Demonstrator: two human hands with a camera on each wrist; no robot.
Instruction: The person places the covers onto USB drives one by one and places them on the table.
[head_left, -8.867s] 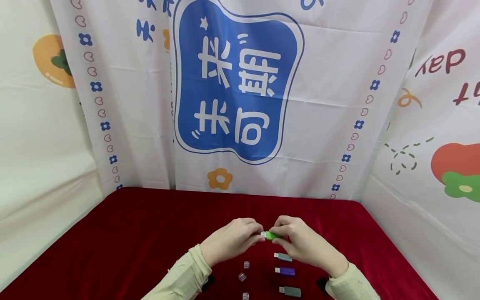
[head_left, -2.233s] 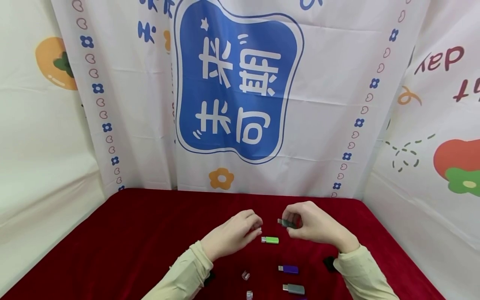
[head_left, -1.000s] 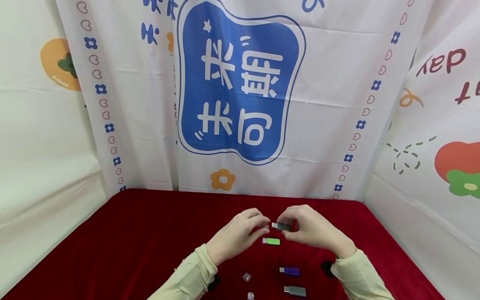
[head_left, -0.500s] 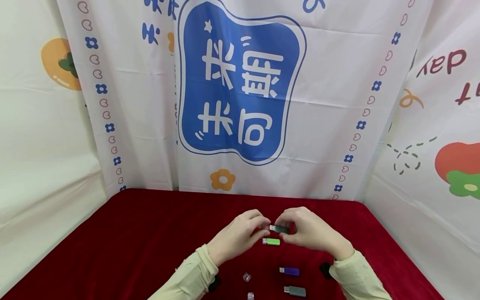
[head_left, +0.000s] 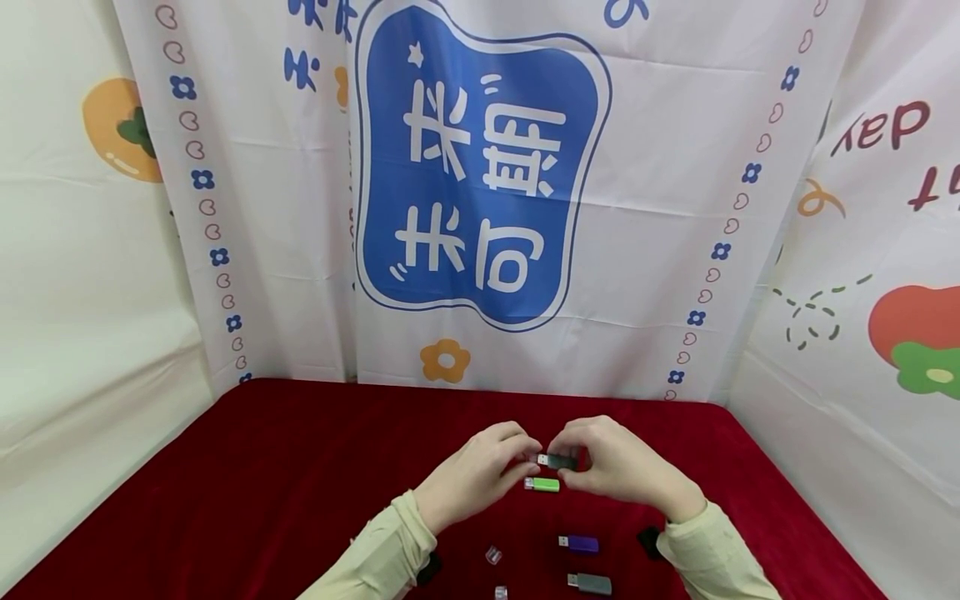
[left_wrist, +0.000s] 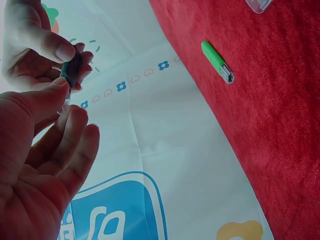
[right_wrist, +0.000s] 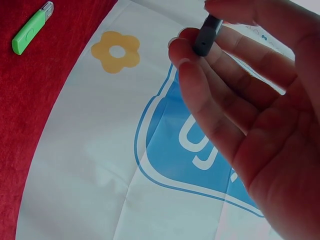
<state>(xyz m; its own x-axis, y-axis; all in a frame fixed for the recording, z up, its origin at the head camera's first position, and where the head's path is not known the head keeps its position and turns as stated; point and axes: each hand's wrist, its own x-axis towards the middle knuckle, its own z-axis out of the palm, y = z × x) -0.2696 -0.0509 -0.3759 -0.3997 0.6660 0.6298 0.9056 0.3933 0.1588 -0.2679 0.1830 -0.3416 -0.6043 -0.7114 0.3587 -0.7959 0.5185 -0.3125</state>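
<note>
My right hand (head_left: 618, 467) pinches a dark grey USB stick (head_left: 562, 462) between thumb and fingers, its metal plug facing left. Facing it, my left hand (head_left: 480, 471) pinches a small clear cap (left_wrist: 63, 107), mostly hidden by the fingertips in the head view. The plug end meets the cap; how deep it sits I cannot tell. Just below the hands, a green USB stick (head_left: 543, 484) lies on the cloth with a clear cap over its plug. Closer to me lie a purple USB stick (head_left: 578, 543) and a grey USB stick (head_left: 589, 582), both with bare plugs.
Two loose clear caps, one tilted cap (head_left: 492, 555) and another cap (head_left: 501, 592) at the bottom edge, lie left of the bare sticks. Dark red cloth (head_left: 300, 483) covers the table. White printed curtains (head_left: 645, 250) enclose its back and sides.
Earlier both hands held the green stick; it now lies capped on the cloth. The right hand has since lifted the dark grey stick and brought it left to the cap in the left hand.
</note>
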